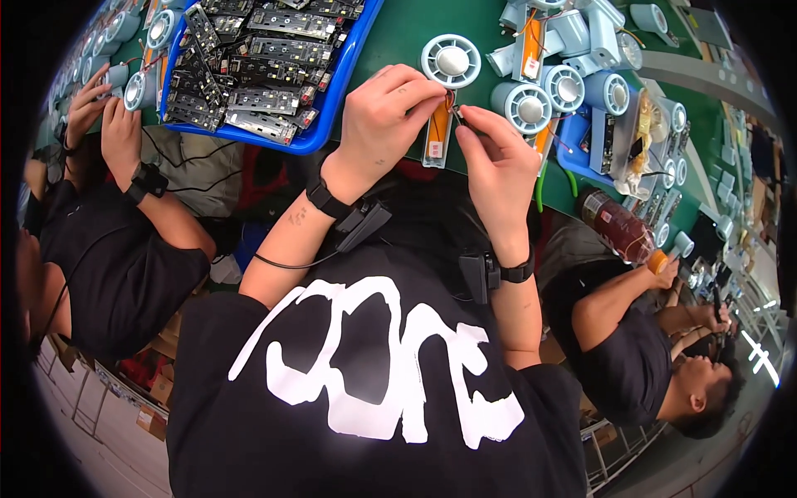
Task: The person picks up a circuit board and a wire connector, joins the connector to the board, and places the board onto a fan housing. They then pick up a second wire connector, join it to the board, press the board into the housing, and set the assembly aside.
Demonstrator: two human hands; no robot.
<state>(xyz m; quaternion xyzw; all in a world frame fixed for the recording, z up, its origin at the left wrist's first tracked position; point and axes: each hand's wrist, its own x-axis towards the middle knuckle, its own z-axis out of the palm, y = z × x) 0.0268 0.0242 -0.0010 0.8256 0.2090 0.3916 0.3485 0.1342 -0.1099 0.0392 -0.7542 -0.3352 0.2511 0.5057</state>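
At the table's near edge lies a light-blue handheld fan housing, its round slotted head pointing away from me. Its narrow handle holds an orange battery with a white label, and thin wires come out near the neck. My left hand is closed in a pinch over the neck, by the wires; what its fingertips hold is too small to tell. From the right, my right hand pinches a tiny dark piece beside the handle, possibly a wire end. Both sets of fingertips are close together but apart.
A blue tray heaped with narrow circuit boards stands at the left. More light-blue fan housings crowd the right, beside a smaller blue tray. A bottle with an orange cap lies right. Co-workers sit on both sides.
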